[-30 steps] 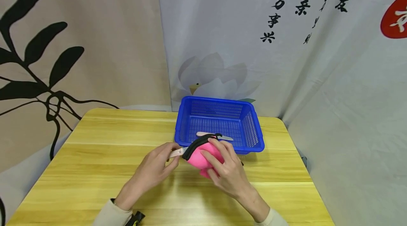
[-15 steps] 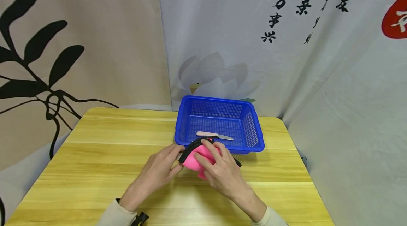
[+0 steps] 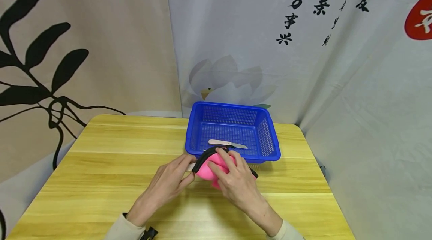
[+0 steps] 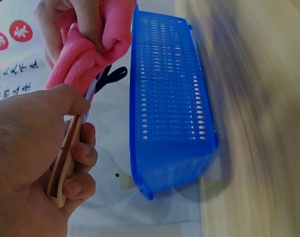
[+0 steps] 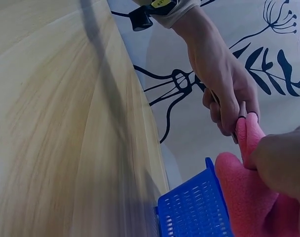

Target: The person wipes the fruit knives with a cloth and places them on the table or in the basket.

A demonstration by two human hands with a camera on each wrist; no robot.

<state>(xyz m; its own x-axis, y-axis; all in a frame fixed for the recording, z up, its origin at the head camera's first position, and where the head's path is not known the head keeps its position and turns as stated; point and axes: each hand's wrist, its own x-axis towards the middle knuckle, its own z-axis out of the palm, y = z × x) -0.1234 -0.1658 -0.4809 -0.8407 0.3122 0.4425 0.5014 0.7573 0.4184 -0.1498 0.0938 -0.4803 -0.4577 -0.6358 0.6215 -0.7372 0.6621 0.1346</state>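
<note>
My left hand (image 3: 168, 178) grips the pale handle of a folding knife (image 4: 63, 170), its long slot facing the left wrist camera. In my right hand (image 3: 237, 180) is a pink fleecy cloth (image 3: 205, 169) with a black edge, pinched in folds around the blade. The cloth hides most of the blade; only a sliver shows near the handle in the left wrist view. Both hands are close together, in front of a blue basket (image 3: 275, 146). Inside that basket lies a second knife (image 3: 221, 142) with a pale pink handle, partly overlapped by the cloth's black edge.
The basket stands at the back of a wooden table (image 3: 118, 150), near the hanging curtain (image 3: 135, 45) with printed leaves and writing. A black strap piece (image 3: 149, 233) sits by the left sleeve.
The cloth and right hand slid left along the blade up to the left hand, then eased slightly back right. The left hand shifted a little to the right.
</note>
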